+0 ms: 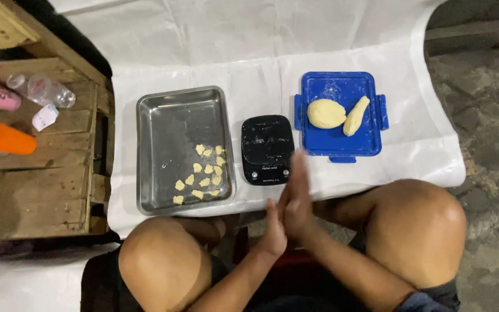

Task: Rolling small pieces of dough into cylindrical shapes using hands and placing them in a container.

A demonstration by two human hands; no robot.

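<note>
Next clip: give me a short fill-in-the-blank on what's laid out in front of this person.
1. The small dough pieces lie in a ____ tray.
2. The two big dough lumps rest on a ____ lid.
3. Between tray and lid sits a black ____.
4. The left hand and right hand are pressed ____.

Missing: metal; blue; scale; together

Bare forearms, bare knees; no sleeves visible. Dark shorts, blue-grey hem at right thigh. Hands without gloves or rings.
</note>
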